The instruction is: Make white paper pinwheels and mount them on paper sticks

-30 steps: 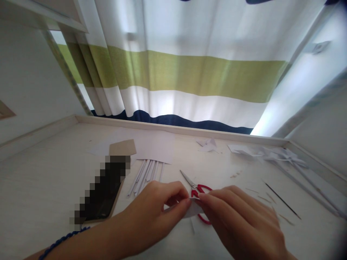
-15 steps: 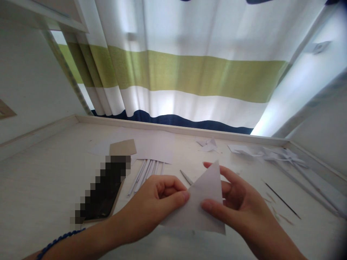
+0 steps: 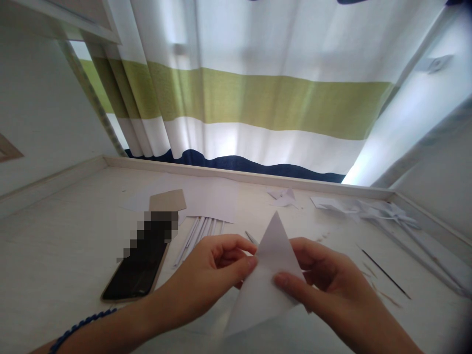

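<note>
A white sheet of paper (image 3: 266, 295), folded into a triangle, is held up between my two hands with one point facing away from me. My left hand (image 3: 224, 268) pinches its left edge between thumb and fingers. On the right side, my right hand (image 3: 317, 280) grips it, thumb on the front face and fingers behind. Partly covered by the paper, the tip of a pair of scissors (image 3: 251, 238) shows on the table beyond. White paper sticks (image 3: 199, 233) lie just past my left hand.
A phone (image 3: 138, 275) lies at left beside a tan card (image 3: 167, 200) and paper sheets (image 3: 212, 194). A small paper pinwheel (image 3: 284, 197) rests at the back; more pinwheels on sticks (image 3: 391, 214) lie right. A thin dark rod (image 3: 385, 273) is near my right hand. A raised rim (image 3: 243, 178) edges the table.
The folded paper has turned counter-clockwise, so its top point has moved left and its lower left corner nearer me. My right index finger has come down from the tip behind the paper.
</note>
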The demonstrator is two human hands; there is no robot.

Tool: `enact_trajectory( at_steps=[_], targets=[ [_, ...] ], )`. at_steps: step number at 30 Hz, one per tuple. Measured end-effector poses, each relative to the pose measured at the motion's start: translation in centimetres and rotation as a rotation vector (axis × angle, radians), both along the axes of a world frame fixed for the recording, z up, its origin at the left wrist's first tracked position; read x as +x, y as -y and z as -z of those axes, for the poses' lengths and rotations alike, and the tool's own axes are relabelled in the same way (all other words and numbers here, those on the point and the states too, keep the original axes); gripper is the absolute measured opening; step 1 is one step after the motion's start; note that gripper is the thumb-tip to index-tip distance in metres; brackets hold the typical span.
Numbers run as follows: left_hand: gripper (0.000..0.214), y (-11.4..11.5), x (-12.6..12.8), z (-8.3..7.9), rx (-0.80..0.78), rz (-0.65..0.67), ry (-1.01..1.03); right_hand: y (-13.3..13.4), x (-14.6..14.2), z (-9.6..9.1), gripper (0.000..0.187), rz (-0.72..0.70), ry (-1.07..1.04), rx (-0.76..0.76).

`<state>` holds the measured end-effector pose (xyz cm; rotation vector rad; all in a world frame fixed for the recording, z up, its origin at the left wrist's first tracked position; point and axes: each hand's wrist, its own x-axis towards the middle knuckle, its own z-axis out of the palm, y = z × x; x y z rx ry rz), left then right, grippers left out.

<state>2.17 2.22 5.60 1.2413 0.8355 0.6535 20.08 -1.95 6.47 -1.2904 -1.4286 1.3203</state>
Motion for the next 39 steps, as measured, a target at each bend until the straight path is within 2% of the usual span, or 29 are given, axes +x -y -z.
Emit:
enact_trajectory(
  at_steps=[2, 6, 10, 16, 18, 22, 25, 28, 30, 34, 39],
  targets=[
    [0.020, -0.1, -0.1, -0.1, 0.020, -0.013, 0.016, 0.1, 0.2, 0.1, 0.023, 0.028, 0.057, 0.058],
    [0.012, -0.4, -0.3, -0.5, 0.037, -0.027, 0.032, 0.0, 0.8, 0.2, 0.016, 0.041, 0.103, 0.192],
    [0.012, -0.6, -0.4, -0.5, 0.043, -0.048, 0.020, -0.4, 1.0, 0.2, 0.025, -0.002, 0.143, 0.312],
    [0.025, -0.5, -0.3, 0.0, -0.015, -0.066, 0.036, -0.3, 1.2, 0.6, 0.037, -0.060, 0.434, 0.621],
    [0.025, -0.5, -0.2, 0.1, 0.000, -0.082, 0.018, -0.1, 1.3, 0.9, 0.040, -0.095, 0.501, 0.669],
    [0.022, -0.3, -0.2, 0.0, 0.137, -0.102, -0.061, 0.3, 1.4, 0.9, 0.036, -0.070, 0.480, 0.564],
    [0.022, 0.0, -0.3, -0.2, 0.271, -0.094, -0.143, 0.2, 1.1, 0.7, 0.023, 0.028, 0.428, 0.380],
    [0.024, 0.3, -0.4, -0.2, 0.330, -0.072, -0.185, -0.1, 0.5, 0.4, 0.010, -0.007, 0.393, 0.207],
    [0.024, 0.4, -0.4, -0.2, 0.313, -0.060, -0.183, -0.3, 0.2, 0.2, 0.009, -0.037, 0.327, 0.143],
    [0.012, 0.3, -0.3, -0.1, 0.172, 0.019, -0.120, -0.2, -0.1, 0.3, 0.010, 0.020, 0.151, 0.042],
    [0.012, 0.2, -0.3, 0.0, 0.145, 0.037, -0.097, -0.2, 0.0, 0.5, 0.011, 0.012, 0.229, 0.071]
  ],
)
